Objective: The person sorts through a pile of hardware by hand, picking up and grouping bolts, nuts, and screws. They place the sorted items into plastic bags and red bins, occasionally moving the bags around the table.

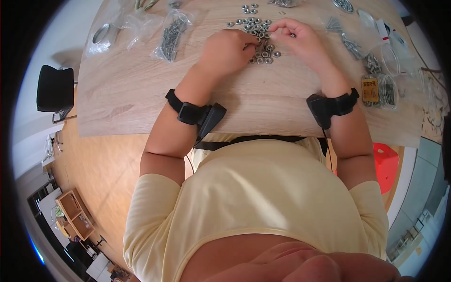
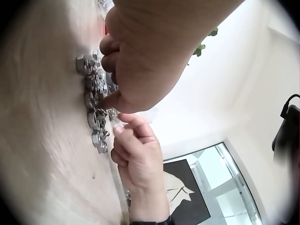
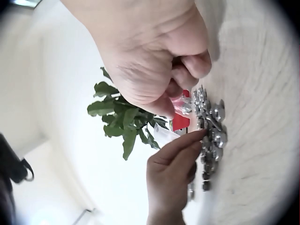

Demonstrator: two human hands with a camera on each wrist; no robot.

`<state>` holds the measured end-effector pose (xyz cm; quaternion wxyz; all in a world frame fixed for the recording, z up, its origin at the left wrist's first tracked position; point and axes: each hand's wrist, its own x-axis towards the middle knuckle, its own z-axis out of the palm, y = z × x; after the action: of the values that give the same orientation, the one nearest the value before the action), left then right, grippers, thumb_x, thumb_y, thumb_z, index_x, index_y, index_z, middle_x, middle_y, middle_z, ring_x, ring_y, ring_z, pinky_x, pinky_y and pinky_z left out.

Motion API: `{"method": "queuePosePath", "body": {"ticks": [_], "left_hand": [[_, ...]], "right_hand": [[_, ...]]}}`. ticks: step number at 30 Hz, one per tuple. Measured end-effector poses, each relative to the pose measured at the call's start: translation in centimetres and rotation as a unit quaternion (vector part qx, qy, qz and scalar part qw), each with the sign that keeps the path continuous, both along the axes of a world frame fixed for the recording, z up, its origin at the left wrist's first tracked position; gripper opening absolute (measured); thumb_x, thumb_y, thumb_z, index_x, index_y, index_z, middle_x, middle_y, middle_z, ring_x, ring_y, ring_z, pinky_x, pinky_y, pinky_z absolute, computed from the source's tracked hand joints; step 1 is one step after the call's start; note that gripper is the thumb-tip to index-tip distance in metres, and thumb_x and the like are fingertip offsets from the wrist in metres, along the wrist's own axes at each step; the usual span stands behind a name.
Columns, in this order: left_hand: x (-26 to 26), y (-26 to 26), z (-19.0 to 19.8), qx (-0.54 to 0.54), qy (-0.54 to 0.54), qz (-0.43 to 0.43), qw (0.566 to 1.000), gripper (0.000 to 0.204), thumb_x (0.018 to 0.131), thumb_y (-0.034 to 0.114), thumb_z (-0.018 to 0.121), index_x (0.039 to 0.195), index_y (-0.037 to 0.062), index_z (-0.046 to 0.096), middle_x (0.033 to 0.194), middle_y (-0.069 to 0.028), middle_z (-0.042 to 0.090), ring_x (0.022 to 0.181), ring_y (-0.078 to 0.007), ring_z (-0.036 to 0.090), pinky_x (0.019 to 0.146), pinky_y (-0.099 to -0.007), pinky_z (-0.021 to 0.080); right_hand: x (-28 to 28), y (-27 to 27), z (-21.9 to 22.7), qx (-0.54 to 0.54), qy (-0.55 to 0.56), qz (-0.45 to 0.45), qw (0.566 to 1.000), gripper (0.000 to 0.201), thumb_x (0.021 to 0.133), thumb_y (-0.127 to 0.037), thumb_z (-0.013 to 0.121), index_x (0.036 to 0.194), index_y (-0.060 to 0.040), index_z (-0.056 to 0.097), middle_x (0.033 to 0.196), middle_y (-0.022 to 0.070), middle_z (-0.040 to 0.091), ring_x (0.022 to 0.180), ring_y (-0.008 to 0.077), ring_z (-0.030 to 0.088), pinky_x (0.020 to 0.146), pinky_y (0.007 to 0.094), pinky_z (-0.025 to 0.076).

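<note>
Both hands work over a heap of nuts (image 1: 260,40) on the counter (image 1: 141,89). The right hand (image 1: 300,40) pinches one small piece in its grip; the left hand (image 1: 228,49), fingers curled, presses into the heap just beside it. A slip could scatter nuts.

It looked like an office or small workroom: a light wooden table (image 1: 122,89) strewn with loose nuts (image 1: 256,23) and bagged screws (image 1: 171,33), a black chair (image 1: 55,89) at the left edge, open shelving (image 1: 75,216) at lower left, a potted plant (image 3: 124,122).
</note>
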<state>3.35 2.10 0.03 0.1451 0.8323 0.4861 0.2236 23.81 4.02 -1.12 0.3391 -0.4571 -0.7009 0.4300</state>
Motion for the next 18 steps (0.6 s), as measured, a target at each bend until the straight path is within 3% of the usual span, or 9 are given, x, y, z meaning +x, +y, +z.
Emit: {"method": "queuePosePath", "body": {"ticks": [1, 3, 6, 9, 11, 13, 16, 18], "left_hand": [[-0.4, 0.2, -0.2, 0.009, -0.015, 0.002, 1.000, 0.018, 0.077, 0.021, 0.058, 0.087, 0.0147, 0.071, 0.079, -0.0121, 0.066, 0.074, -0.0306, 0.062, 0.067, -0.0390, 0.051], [-0.7, 0.4, -0.3, 0.016, -0.031, 0.002, 0.999, 0.017, 0.076, 0.021, 0.058, 0.084, 0.0140, 0.072, 0.078, -0.0113, 0.066, 0.073, -0.0302, 0.062, 0.066, -0.0386, 0.051], [-0.7, 0.4, -0.2, 0.020, -0.039, 0.009, 0.999, 0.016, 0.075, 0.022, 0.059, 0.082, 0.0137, 0.072, 0.077, -0.0112, 0.066, 0.073, -0.0299, 0.062, 0.066, -0.0388, 0.051], [-0.3, 0.0, 0.4, 0.022, -0.021, 0.022, 0.999, 0.017, 0.075, 0.025, 0.062, 0.082, 0.0131, 0.072, 0.077, -0.0114, 0.066, 0.072, -0.0294, 0.062, 0.065, -0.0390, 0.051], [-0.1, -0.2, 1.1, -0.056, 0.029, 0.017, 0.998, 0.019, 0.074, 0.029, 0.065, 0.082, 0.0127, 0.072, 0.077, -0.0116, 0.066, 0.072, -0.0291, 0.062, 0.064, -0.0387, 0.050], [-0.1, -0.2, 0.9, -0.054, 0.029, 0.018, 0.998, 0.020, 0.073, 0.029, 0.066, 0.082, 0.0125, 0.072, 0.076, -0.0116, 0.066, 0.072, -0.0292, 0.062, 0.064, -0.0386, 0.049], [-0.4, 0.0, 0.4, -0.052, 0.023, 0.015, 0.998, 0.021, 0.073, 0.030, 0.068, 0.083, 0.0119, 0.071, 0.076, -0.0119, 0.065, 0.072, -0.0295, 0.062, 0.064, -0.0385, 0.049], [-0.6, 0.0, 0.5, -0.052, 0.016, 0.015, 0.998, 0.021, 0.072, 0.029, 0.068, 0.084, 0.0116, 0.071, 0.075, -0.0122, 0.065, 0.072, -0.0297, 0.062, 0.065, -0.0385, 0.049]], "right_hand": [[-0.4, 0.0, -0.5, 0.000, 0.000, 0.000, 1.000, 0.014, 0.086, -0.011, 0.054, 0.095, -0.0076, 0.063, 0.068, 0.0005, 0.055, 0.057, 0.0110, 0.050, 0.052, 0.0230, 0.040], [-0.9, -0.1, -1.3, 0.109, -0.132, 0.017, 0.985, 0.016, 0.083, -0.012, 0.058, 0.096, -0.0119, 0.066, 0.076, 0.0062, 0.064, 0.067, 0.0200, 0.060, 0.061, 0.0305, 0.047], [-0.7, 0.4, -1.4, 0.202, -0.165, 0.041, 0.965, 0.016, 0.082, -0.015, 0.059, 0.096, -0.0123, 0.066, 0.085, 0.0093, 0.066, 0.076, 0.0259, 0.062, 0.068, 0.0347, 0.049], [-0.7, 0.4, -1.3, 0.179, -0.196, 0.036, 0.963, 0.015, 0.081, -0.015, 0.060, 0.095, -0.0126, 0.066, 0.085, 0.0098, 0.066, 0.078, 0.0269, 0.062, 0.068, 0.0357, 0.048], [-0.4, 0.1, -1.0, 0.155, -0.192, 0.037, 0.968, 0.015, 0.080, -0.014, 0.060, 0.094, -0.0127, 0.066, 0.083, 0.0093, 0.066, 0.076, 0.0263, 0.062, 0.068, 0.0356, 0.048], [-0.2, -0.2, -0.4, 0.132, -0.187, 0.039, 0.973, 0.015, 0.080, -0.014, 0.060, 0.094, -0.0128, 0.066, 0.081, 0.0089, 0.066, 0.074, 0.0257, 0.061, 0.067, 0.0355, 0.048], [0.1, -0.7, 1.4, 0.077, -0.265, 0.008, 0.961, 0.015, 0.079, -0.014, 0.060, 0.093, -0.0130, 0.066, 0.076, 0.0075, 0.064, 0.069, 0.0247, 0.059, 0.065, 0.0357, 0.048], [0.5, -0.8, 1.8, 0.097, -0.262, 0.061, 0.958, 0.015, 0.079, -0.013, 0.060, 0.093, -0.0139, 0.066, 0.075, 0.0058, 0.063, 0.067, 0.0230, 0.058, 0.064, 0.0360, 0.047]]}}
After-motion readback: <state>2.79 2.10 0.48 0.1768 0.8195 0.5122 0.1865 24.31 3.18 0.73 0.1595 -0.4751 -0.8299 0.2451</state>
